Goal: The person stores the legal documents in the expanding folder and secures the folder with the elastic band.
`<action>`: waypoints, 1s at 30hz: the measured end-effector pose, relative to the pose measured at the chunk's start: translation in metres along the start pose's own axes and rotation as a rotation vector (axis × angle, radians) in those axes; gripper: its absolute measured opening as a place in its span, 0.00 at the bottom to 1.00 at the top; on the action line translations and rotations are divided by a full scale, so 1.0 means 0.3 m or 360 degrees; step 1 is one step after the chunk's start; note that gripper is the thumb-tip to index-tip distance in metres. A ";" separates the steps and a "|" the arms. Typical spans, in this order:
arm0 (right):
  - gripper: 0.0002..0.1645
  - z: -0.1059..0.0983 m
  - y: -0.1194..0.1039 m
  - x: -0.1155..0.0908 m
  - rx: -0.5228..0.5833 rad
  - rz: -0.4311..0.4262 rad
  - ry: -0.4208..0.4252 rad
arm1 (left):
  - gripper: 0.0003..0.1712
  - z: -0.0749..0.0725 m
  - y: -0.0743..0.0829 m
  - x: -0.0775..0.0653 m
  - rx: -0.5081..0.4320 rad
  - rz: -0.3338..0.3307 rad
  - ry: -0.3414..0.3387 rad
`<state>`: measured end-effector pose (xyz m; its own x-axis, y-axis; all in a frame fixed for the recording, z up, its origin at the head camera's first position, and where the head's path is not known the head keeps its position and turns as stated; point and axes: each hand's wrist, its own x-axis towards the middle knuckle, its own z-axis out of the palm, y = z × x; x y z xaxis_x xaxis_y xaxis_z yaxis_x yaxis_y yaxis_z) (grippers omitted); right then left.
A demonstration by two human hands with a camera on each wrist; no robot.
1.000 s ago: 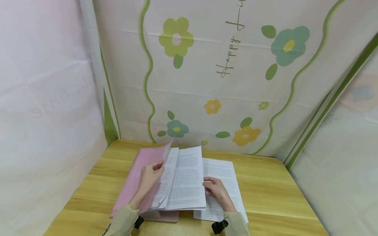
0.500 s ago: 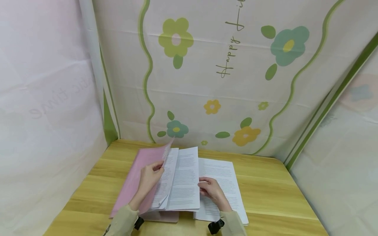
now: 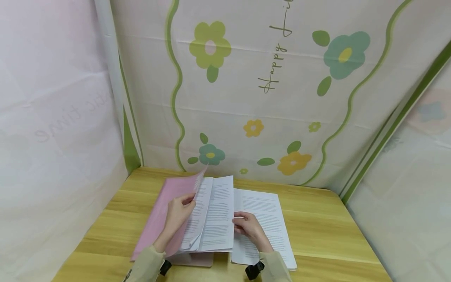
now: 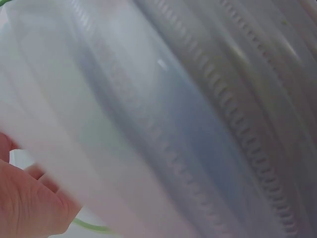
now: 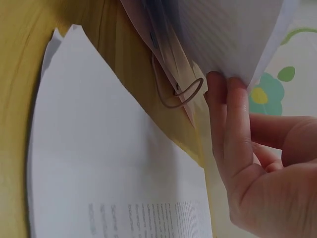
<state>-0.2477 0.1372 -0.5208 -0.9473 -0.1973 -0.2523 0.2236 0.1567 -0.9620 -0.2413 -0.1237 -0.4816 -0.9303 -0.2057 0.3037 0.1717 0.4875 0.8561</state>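
In the head view my left hand (image 3: 180,211) pinches the raised edge of a pink document folder (image 3: 176,186), holding its cover and leaves up. The left wrist view shows the folder's translucent plastic pockets (image 4: 163,99) with ridged seams, fanned close to the camera. My right hand (image 3: 248,227) holds the right edge of printed sheets (image 3: 218,211), whose left part sits among the folder's leaves. From the right wrist view, the fingers (image 5: 237,129) are at the edge of those raised sheets. A second stack of printed paper (image 3: 269,223) lies flat under my right hand.
An elastic loop (image 5: 181,99) sticks out from the folder's edge. Everything lies on a wooden table (image 3: 317,219). Fabric walls printed with flowers (image 3: 253,127) stand behind the table and at both sides.
My right hand has moved left with the held sheets, which now reach further in among the folder's leaves. More of the stack underneath shows. The left hand stays put.
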 end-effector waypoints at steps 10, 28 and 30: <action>0.26 0.026 -0.018 0.014 -0.0045 0.0025 -0.0013 | 0.16 0.000 0.010 0.004 -0.0014 0.0016 -0.0013; 0.26 0.061 -0.031 0.038 -0.0060 -0.0012 -0.0067 | 0.17 -0.008 0.008 0.003 -0.0035 0.0025 -0.0005; 0.25 0.068 -0.030 0.041 -0.0047 -0.0025 -0.0083 | 0.16 -0.007 0.007 0.002 -0.0035 0.0028 0.0001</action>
<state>-0.2566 0.1135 -0.5173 -0.9372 -0.2503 -0.2430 0.2011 0.1816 -0.9626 -0.2407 -0.1247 -0.4788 -0.9269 -0.1976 0.3190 0.1951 0.4724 0.8595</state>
